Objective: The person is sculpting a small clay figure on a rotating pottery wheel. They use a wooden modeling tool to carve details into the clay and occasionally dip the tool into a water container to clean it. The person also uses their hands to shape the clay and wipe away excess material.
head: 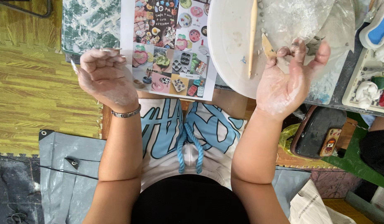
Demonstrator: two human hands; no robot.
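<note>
My left hand [105, 76], dusted white and wearing a metal bracelet, hovers with its fingers curled over the left edge of a printed sheet of colourful charm pictures [171, 45]. A thin pale tip sticks out of its fist on the left. My right hand [288, 81] is turned palm up at the edge of a round white board [229, 49]. Its fingertips pinch a short flat wooden modelling tool [267, 46]. A long wooden stick [253, 37] lies on the board beside it.
Crumpled clear plastic [297, 16] lies on the board's far side. A tray with white clay lumps and coloured bits [368, 89] sits at the right. A black pouch [318, 132] lies below the table edge. A wood-pattern foam mat [34, 91] and grey tarp [63, 174] cover the floor.
</note>
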